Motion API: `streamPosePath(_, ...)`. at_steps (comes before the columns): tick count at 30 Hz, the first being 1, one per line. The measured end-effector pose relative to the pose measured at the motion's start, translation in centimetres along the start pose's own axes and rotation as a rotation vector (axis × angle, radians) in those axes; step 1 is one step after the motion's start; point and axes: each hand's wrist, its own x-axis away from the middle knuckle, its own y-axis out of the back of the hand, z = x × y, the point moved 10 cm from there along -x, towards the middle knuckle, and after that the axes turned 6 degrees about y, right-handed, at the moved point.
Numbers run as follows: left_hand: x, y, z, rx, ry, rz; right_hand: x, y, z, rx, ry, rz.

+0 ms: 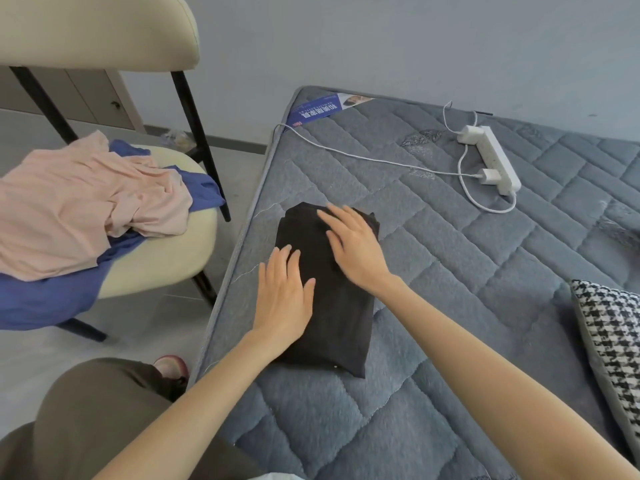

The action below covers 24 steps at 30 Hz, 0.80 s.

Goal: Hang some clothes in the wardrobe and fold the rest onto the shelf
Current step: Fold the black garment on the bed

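On the near edge of the grey quilted mattress (485,289), a black garment (339,323) is lying folded into a long, narrow packet, running away from the person along the mattress's side. Both hands are resting on top of it. The left hand (284,299) is lying flat on the nearer half, fingers straight and close together, gripping nothing. The right hand (353,244) is pressing on the far half, fingers spread and straight, palm down on the cloth, also gripping nothing.

Beside the mattress, the cream chair (166,258) is serving as the holding place for the other clothes. A pink garment (69,209) is lying crumpled across the seat, and under it a blue garment (41,299) is spilling over the front edge of the seat. The two are touching, pink on top.

Further up the mattress, well apart from the black packet, a white power strip (502,164) is lying with two white chargers (488,175) plugged into it, and a white cable (363,157) is trailing from it toward the mattress's far corner, near a blue printed label (322,109). A black-and-white houndstooth cushion (613,341) is sitting at the right side of the mattress.
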Motion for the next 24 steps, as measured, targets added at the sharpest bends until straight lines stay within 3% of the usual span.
streamPosePath(4,1.2,-3.5,1.3,-0.176,-0.005,0.104,0.5,-5.1,-1.2,0.110,-0.095,0.227)
streamPosePath(7,1.6,-4.6,2.4,-0.169,-0.014,0.098,0.9,-6.2,-3.9,0.167,-0.221,0.238)
streamPosePath(11,1.4,-5.0,2.7,-0.141,0.002,0.122,1.1,-6.2,-7.9,0.023,-0.469,0.273)
streamPosePath(18,1.4,-5.1,3.0,-0.121,0.008,0.128,1.1,-5.6,-7.4,0.117,-0.529,0.338)
streamPosePath(22,1.4,-5.1,3.3,-0.106,0.019,0.133,0.8,-5.0,-3.8,0.261,-0.281,0.233)
streamPosePath(24,1.4,-5.3,3.4,-0.105,0.021,0.142,1.1,-5.0,-5.0,0.200,-0.319,0.241)
